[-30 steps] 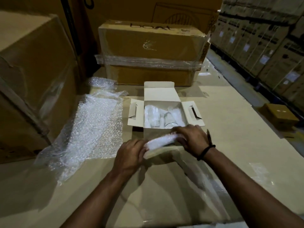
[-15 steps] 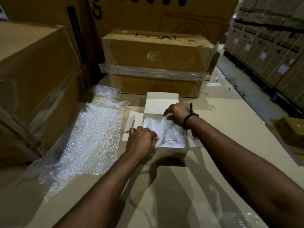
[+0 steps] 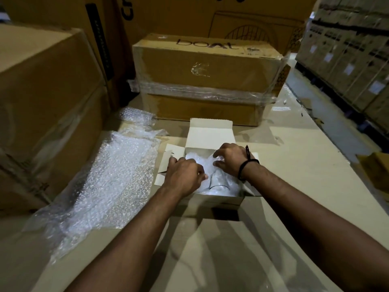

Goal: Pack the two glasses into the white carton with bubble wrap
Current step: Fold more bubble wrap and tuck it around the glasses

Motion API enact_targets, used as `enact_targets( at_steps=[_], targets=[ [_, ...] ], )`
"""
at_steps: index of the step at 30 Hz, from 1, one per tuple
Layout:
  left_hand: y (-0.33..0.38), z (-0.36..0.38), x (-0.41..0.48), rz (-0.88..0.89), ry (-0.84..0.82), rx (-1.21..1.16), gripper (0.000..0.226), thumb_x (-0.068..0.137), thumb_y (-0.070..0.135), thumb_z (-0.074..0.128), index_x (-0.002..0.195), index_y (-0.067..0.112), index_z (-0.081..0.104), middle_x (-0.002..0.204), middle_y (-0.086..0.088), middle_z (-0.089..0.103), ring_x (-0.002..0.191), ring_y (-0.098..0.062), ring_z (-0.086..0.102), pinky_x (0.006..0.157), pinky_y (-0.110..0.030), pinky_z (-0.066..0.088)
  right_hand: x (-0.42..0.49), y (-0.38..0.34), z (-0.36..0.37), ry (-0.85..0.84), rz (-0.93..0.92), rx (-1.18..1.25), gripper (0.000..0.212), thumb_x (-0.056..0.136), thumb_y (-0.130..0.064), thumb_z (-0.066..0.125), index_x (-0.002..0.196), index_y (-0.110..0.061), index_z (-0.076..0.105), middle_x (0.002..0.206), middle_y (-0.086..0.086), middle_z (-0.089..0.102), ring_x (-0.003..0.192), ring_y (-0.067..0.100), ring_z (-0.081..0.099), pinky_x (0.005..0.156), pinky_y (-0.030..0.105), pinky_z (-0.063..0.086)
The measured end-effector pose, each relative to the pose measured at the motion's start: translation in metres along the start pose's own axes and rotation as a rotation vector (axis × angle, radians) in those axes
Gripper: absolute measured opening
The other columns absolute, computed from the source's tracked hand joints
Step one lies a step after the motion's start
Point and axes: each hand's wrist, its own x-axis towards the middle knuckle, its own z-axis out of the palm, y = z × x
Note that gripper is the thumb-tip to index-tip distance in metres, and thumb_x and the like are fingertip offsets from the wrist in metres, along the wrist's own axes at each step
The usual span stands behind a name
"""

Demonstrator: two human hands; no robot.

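Note:
The white carton [image 3: 210, 133] stands open on the cardboard surface, back flap raised and side flaps spread. Inside lies bubble wrap [image 3: 194, 158] over the glasses; one clear glass [image 3: 219, 183] shows through near the front wall, and the other is hidden. My left hand [image 3: 183, 178] is over the carton's left half, fingers curled down into the wrap. My right hand [image 3: 229, 161] is over the right half, with thumb and curled fingers gripping the wrap. A black band sits on that wrist.
A large loose sheet of bubble wrap [image 3: 117, 178] lies left of the carton, with a smaller piece [image 3: 136, 114] behind it. Brown boxes [image 3: 206, 66] stand directly behind, tall cartons [image 3: 42, 102] wall the left, and stacked boxes [image 3: 347, 60] line the right aisle.
A second ago both hands held a rolled strip of bubble wrap in front of the carton. They moved forward into the carton and now work the wrap down over the glasses.

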Motion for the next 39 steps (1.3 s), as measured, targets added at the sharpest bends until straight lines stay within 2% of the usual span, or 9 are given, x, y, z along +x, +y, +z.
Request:
enact_targets(
  at_steps=[5, 10, 13, 17, 20, 24, 28, 32, 39],
  targets=[
    [-0.026, -0.013, -0.015, 0.125, -0.010, -0.362, 0.027, 0.085, 0.043, 0.052, 0.100, 0.034, 0.073, 0.110, 0.013, 0.066, 0.106, -0.012, 0.051, 0.087, -0.032, 0.022, 0.001, -0.003, 0.001, 0.016, 0.006, -0.016, 0.034, 0.091, -0.047, 0.054, 0.115, -0.027, 0.067, 0.122, 0.001, 0.061, 0.109, 0.023, 0.056, 0.087, 0.035, 0.048],
    [-0.024, -0.021, -0.017, 0.113, -0.245, -0.169, 0.021, 0.092, 0.036, 0.058, 0.107, 0.039, 0.073, 0.113, 0.013, 0.068, 0.113, -0.016, 0.044, 0.085, -0.034, 0.017, 0.001, -0.011, 0.000, -0.019, 0.010, -0.055, 0.039, 0.094, -0.052, 0.045, 0.121, -0.029, 0.063, 0.126, 0.003, 0.057, 0.112, 0.025, 0.052, 0.088, 0.035, 0.044],
    [-0.008, -0.023, -0.007, 0.090, -0.294, 0.005, 0.020, 0.091, 0.039, 0.058, 0.103, 0.041, 0.073, 0.109, 0.010, 0.068, 0.111, -0.021, 0.044, 0.096, -0.043, 0.021, 0.001, -0.019, 0.000, -0.047, 0.023, -0.148, 0.043, 0.092, -0.055, 0.044, 0.125, -0.031, 0.058, 0.129, 0.003, 0.053, 0.118, 0.025, 0.046, 0.095, 0.038, 0.037],
    [0.010, -0.018, 0.000, 0.062, -0.269, 0.185, 0.021, 0.087, 0.036, 0.055, 0.096, 0.032, 0.074, 0.097, 0.004, 0.069, 0.104, -0.021, 0.050, 0.089, -0.042, 0.025, 0.003, -0.024, 0.001, -0.078, 0.029, -0.184, 0.042, 0.091, -0.055, 0.048, 0.124, -0.030, 0.058, 0.128, 0.004, 0.052, 0.120, 0.026, 0.044, 0.097, 0.039, 0.036],
    [0.012, -0.013, -0.002, 0.069, -0.226, 0.141, 0.023, 0.087, 0.035, 0.053, 0.096, 0.031, 0.074, 0.092, 0.004, 0.070, 0.100, -0.022, 0.054, 0.090, -0.040, 0.027, 0.007, -0.022, -0.003, -0.103, 0.020, -0.116, 0.040, 0.088, -0.051, 0.056, 0.121, -0.029, 0.059, 0.125, 0.004, 0.055, 0.117, 0.026, 0.048, 0.094, 0.036, 0.039],
    [-0.004, -0.010, -0.011, -0.027, -0.014, 0.083, 0.032, 0.089, 0.044, 0.048, 0.110, 0.036, 0.071, 0.112, 0.007, 0.068, 0.110, -0.022, 0.050, 0.093, -0.040, 0.024, 0.004, -0.015, -0.009, -0.114, -0.074, 0.014, 0.026, 0.090, -0.037, 0.060, 0.116, -0.031, 0.061, 0.124, 0.001, 0.056, 0.112, 0.024, 0.052, 0.089, 0.034, 0.045],
    [-0.005, -0.010, -0.015, -0.010, -0.188, 0.069, 0.034, 0.082, 0.037, 0.044, 0.095, 0.027, 0.074, 0.096, 0.000, 0.067, 0.109, -0.025, 0.043, 0.092, -0.042, 0.024, -0.002, -0.018, -0.005, -0.155, -0.206, -0.047, 0.024, 0.093, -0.028, 0.055, 0.114, -0.036, 0.064, 0.129, -0.002, 0.054, 0.117, 0.022, 0.049, 0.090, 0.038, 0.046],
    [0.003, -0.009, -0.011, 0.046, -0.357, -0.008, 0.045, 0.079, 0.038, 0.037, 0.103, 0.029, 0.074, 0.106, 0.000, 0.068, 0.110, -0.024, 0.041, 0.092, -0.045, 0.022, -0.001, -0.016, -0.006, -0.200, -0.231, -0.079, 0.031, 0.094, -0.017, 0.050, 0.113, -0.037, 0.065, 0.129, -0.001, 0.053, 0.118, 0.021, 0.047, 0.089, 0.038, 0.046],
    [0.010, -0.014, -0.007, 0.099, -0.135, 0.067, 0.026, 0.089, 0.035, 0.059, 0.111, 0.043, 0.069, 0.118, 0.012, 0.062, 0.113, -0.020, 0.046, 0.089, -0.039, 0.024, 0.006, -0.012, -0.010, -0.345, -0.222, -0.078, 0.051, 0.086, -0.002, 0.045, 0.117, -0.038, 0.063, 0.136, -0.003, 0.050, 0.122, 0.019, 0.047, 0.095, 0.037, 0.046]
  ],
)
